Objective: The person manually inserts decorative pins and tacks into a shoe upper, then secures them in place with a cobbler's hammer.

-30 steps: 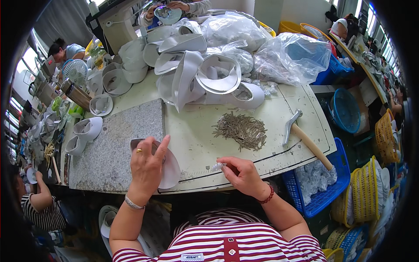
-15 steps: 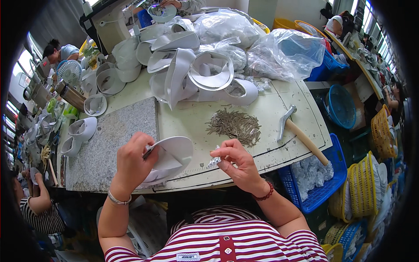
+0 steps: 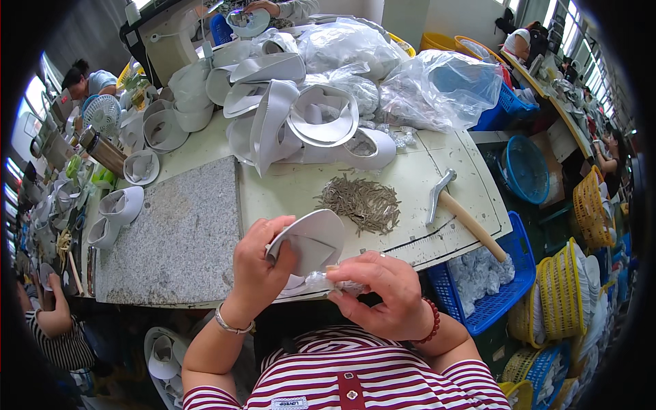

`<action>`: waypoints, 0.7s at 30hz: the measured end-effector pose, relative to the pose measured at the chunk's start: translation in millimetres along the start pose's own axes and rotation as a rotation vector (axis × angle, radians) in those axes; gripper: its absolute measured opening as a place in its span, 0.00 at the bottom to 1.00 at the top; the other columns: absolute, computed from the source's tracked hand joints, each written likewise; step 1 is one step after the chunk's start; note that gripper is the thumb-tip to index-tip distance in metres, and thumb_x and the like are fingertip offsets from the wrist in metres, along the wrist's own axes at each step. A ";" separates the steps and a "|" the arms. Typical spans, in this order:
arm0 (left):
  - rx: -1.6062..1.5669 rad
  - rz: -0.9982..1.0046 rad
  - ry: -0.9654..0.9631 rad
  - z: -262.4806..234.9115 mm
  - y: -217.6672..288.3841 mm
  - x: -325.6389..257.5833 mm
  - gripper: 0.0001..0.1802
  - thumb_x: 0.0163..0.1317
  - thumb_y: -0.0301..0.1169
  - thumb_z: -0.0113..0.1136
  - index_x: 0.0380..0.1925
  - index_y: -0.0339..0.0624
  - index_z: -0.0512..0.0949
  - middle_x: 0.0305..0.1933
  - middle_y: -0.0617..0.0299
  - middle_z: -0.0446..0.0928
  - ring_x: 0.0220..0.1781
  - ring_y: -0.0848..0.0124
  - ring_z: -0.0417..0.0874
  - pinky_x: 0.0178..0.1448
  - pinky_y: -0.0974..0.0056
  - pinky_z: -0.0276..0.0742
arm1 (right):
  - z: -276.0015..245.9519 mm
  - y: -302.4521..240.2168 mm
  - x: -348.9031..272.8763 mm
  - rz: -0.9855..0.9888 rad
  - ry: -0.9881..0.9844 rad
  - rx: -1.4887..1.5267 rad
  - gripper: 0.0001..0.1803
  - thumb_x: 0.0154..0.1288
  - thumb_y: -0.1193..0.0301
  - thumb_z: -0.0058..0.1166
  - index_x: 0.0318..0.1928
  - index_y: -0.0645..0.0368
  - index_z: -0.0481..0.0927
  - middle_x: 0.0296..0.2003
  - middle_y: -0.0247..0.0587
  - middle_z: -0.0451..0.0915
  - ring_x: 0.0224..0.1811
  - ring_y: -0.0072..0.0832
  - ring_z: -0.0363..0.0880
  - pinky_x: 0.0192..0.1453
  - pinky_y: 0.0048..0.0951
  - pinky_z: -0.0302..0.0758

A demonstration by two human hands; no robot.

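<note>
My left hand (image 3: 265, 265) grips a thin white visor-shaped piece (image 3: 320, 236) by its left side, tilted above the table's front edge. Close beside it, my right hand (image 3: 384, 292) pinches a small crumpled bundle of clear, shiny plastic (image 3: 317, 281) between thumb and fingers. The bundle meets the lower edge of the white piece in the picture; whether they touch, I cannot tell. Beyond my hands lies a heap of thin grey metal strips (image 3: 361, 203). A hammer (image 3: 473, 224) with a wooden handle rests to the right, its handle end jutting past the table edge.
A speckled stone slab (image 3: 171, 232) covers the table's left part. More white visor-shaped pieces (image 3: 273, 123) are piled at the back, beside clear plastic bags (image 3: 444, 89). A blue basket (image 3: 499, 294) of crumpled white material stands right of the table. Other people sit at neighbouring tables.
My left hand has carried the white piece to the right, toward my right hand. The plastic bundle in my right hand now sits against or just in front of the piece's lower edge.
</note>
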State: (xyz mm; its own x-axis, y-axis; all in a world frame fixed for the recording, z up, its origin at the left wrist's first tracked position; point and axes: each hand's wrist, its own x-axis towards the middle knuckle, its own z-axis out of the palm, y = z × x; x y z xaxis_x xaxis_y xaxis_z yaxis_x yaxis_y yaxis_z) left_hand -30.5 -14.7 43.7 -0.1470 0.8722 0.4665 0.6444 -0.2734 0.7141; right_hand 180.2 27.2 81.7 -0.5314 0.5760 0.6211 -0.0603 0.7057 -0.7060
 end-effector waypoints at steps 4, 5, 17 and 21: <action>-0.092 -0.086 -0.031 9.6 4.4 0.5 0.14 0.61 0.23 0.58 0.48 0.36 0.79 0.35 0.53 0.78 0.35 0.63 0.80 0.41 0.66 0.75 | 5.9 12.2 2.5 0.088 -0.069 0.087 0.16 0.56 0.78 0.65 0.47 0.61 0.81 0.32 0.41 0.82 0.26 0.31 0.80 0.28 0.28 0.75; -0.184 -0.101 -0.038 11.8 4.4 -0.7 0.14 0.63 0.23 0.57 0.49 0.35 0.79 0.36 0.54 0.78 0.36 0.66 0.80 0.41 0.67 0.75 | 7.9 17.3 2.0 0.152 -0.087 0.130 0.15 0.57 0.77 0.64 0.47 0.61 0.82 0.31 0.40 0.81 0.25 0.30 0.79 0.28 0.27 0.74; -0.621 -0.334 -0.102 21.5 8.1 -12.1 0.15 0.63 0.21 0.63 0.50 0.33 0.77 0.42 0.64 0.78 0.37 0.81 0.79 0.40 0.75 0.77 | 9.5 33.5 -1.1 0.367 -0.070 0.165 0.08 0.62 0.74 0.62 0.41 0.63 0.82 0.26 0.39 0.79 0.22 0.26 0.76 0.26 0.26 0.71; -0.601 -0.327 -0.069 26.8 9.1 -16.3 0.16 0.61 0.19 0.63 0.49 0.33 0.76 0.40 0.64 0.78 0.36 0.80 0.80 0.38 0.75 0.79 | 13.4 35.4 -8.3 0.327 -0.059 0.037 0.10 0.60 0.74 0.65 0.41 0.61 0.80 0.26 0.37 0.79 0.20 0.27 0.75 0.26 0.26 0.71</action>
State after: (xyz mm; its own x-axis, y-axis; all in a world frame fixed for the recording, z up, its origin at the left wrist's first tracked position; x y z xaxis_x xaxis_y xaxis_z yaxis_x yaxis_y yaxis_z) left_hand -2.1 -20.6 28.7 -0.2018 0.9667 0.1573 0.0438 -0.1515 0.9875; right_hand 171.2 41.9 46.9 -0.5756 0.7440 0.3394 0.0918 0.4712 -0.8772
